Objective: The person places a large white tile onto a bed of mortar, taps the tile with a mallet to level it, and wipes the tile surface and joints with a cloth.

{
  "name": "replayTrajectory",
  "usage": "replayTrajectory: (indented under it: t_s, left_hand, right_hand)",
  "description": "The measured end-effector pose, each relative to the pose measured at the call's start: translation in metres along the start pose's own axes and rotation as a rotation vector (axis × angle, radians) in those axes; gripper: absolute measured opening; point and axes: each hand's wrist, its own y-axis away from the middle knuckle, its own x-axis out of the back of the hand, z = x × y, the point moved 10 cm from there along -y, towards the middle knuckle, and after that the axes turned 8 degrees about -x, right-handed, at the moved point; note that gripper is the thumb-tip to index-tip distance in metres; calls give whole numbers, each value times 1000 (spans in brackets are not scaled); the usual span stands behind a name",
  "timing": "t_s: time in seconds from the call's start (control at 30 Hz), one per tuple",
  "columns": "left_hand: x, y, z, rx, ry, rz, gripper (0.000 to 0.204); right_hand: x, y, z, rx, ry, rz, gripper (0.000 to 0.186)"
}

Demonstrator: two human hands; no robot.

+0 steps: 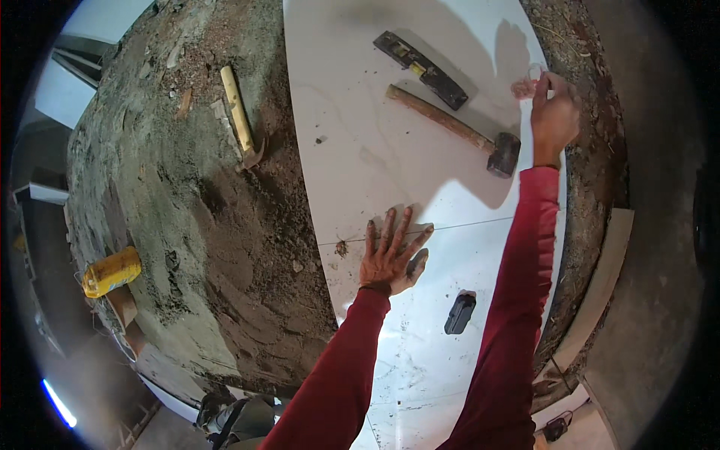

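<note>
My left hand (391, 259) lies on a pale floor tile (334, 180) with fingers spread, touching it near a seam. My right hand (553, 116), fingers curled, grips a small item at the tile's right edge; a pale ring and something reddish show by the fingertips, too small to name. Just left of it lie a wooden-handled mallet (502, 154) with a dark head and a black spirit level (420, 70) with a yellow vial. A small black object (460, 312) lies on the tile between my forearms.
Rough mortar and dirt (180, 187) border the tiles on the left, with a yellow-handled claw hammer (238, 112) and a yellow container (112, 271) on it. A curved-looking board (600, 292) lies along the right edge beside a grey floor (652, 300). A bright light strip shows at lower left.
</note>
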Motion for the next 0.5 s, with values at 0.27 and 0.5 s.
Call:
replayTrajectory:
  t_s: [0.27,0.5]
  left_hand:
    - [-3,1,-1,0,18,-29,71]
    - [-4,0,-2,16,0,-63,71]
  right_hand:
    - [-58,48,162,-463,369,-451,37]
    - [-34,40,121,-213,-118,-30,28]
